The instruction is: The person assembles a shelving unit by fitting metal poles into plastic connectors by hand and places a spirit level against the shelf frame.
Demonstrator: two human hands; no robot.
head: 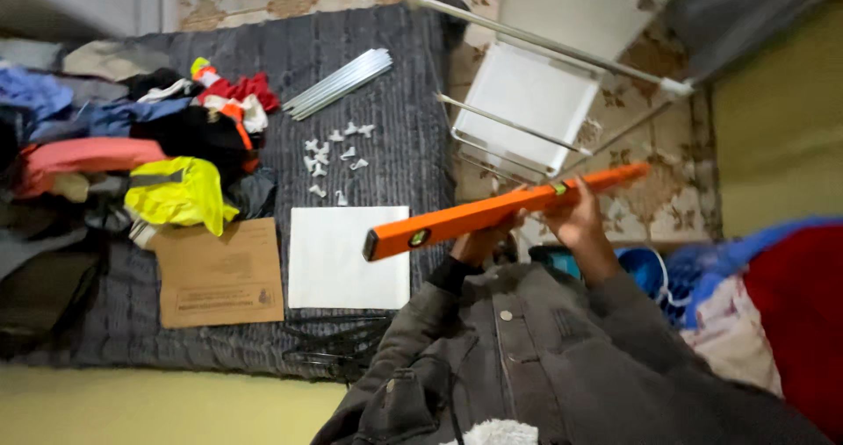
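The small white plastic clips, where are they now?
In the head view, the small white plastic clips lie scattered on the grey blanket, between the bundle of white rods and the white square panel.

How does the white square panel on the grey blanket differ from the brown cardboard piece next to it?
The white square panel is plain and unmarked; the brown cardboard piece carries printed marks. The white panel lies fully uncovered, while the cardboard piece has its upper left corner tucked under the yellow high-visibility garment. The white panel lies nearer the orange spirit level. Both lie flat, side by side, on the grey ribbed blanket.
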